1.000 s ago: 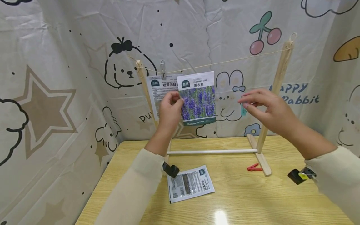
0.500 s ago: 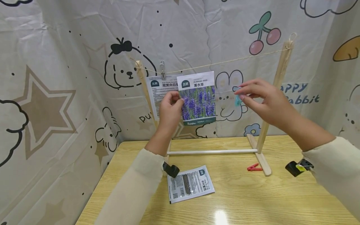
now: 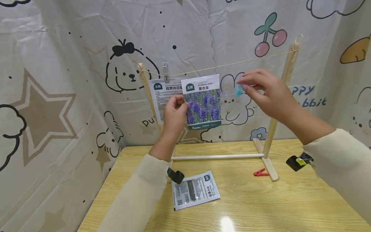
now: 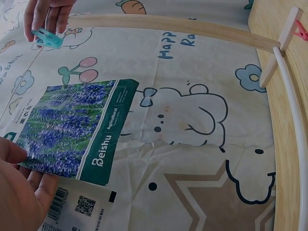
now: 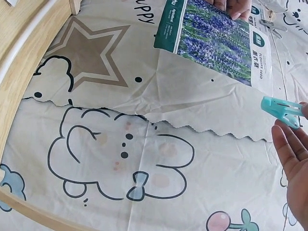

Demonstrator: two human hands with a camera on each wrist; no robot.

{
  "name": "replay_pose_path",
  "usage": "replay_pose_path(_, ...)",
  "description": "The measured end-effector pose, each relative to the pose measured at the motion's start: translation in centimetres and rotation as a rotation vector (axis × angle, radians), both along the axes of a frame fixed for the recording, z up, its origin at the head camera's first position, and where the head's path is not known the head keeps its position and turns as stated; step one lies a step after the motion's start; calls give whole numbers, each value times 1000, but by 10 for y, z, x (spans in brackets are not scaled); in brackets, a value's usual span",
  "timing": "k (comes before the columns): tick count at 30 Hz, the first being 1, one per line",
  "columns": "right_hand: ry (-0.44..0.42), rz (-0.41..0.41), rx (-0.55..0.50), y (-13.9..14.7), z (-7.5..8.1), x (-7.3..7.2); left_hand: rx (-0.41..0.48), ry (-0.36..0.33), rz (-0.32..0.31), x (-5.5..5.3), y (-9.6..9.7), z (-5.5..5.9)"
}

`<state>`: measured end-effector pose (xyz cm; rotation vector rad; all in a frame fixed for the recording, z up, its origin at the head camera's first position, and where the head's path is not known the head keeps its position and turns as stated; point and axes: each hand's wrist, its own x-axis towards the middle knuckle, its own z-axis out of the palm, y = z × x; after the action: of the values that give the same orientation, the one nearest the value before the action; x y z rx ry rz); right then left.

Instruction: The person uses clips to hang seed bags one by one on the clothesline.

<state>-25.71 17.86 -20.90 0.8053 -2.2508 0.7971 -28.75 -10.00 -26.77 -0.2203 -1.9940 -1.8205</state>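
My left hand (image 3: 175,112) pinches the left edge of a seed packet (image 3: 203,106) with purple flowers on its front, held upright just below the string (image 3: 223,65). To its right, my right hand (image 3: 265,90) holds a teal clothespin (image 3: 239,91) between thumb and fingers, a little below the string and apart from the packet. The right wrist view shows that clothespin (image 5: 283,109) with its jaw end toward the packet. Behind the left hand, another packet (image 3: 157,100) hangs from the string by a metal clip (image 3: 166,72); the flower packet hides part of it.
Two wooden posts (image 3: 285,77) carry the string, joined low down by a white rod (image 3: 217,157). A third packet (image 3: 195,190) lies on the table (image 3: 246,206). A red clothespin (image 3: 261,172) sits beside the right foot (image 3: 269,166). Printed cloth hangs behind.
My right hand has moved up and to the left with the teal clothespin, closer to the string and the flower packet. My left hand and its packet have stayed nearly still.
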Motion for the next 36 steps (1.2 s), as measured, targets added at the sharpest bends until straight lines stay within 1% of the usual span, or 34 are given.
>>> replay_pose_path(4, -4, -24, 9, -4, 6, -2, -3, -7, 3, 0, -1, 1)
replay_pose_path(7, 1, -24, 4, -7, 10, -4, -7, -15, 5, 0, -1, 1)
replay_pose_path(15, 3, -30, -14, -15, 20, -11, -35, -7, 12, 0, -1, 2)
replay_pose_path(20, -17, -44, -15, -18, 25, -14, -38, -5, 4, 1, -2, 2)
replay_pose_path(28, -35, -54, -6, -25, 35, -19, -33, -2, 8, 1, -2, 2)
replay_pose_path(36, -6, -46, -6, -33, 42, -23, -36, 3, 7, 1, -2, 2)
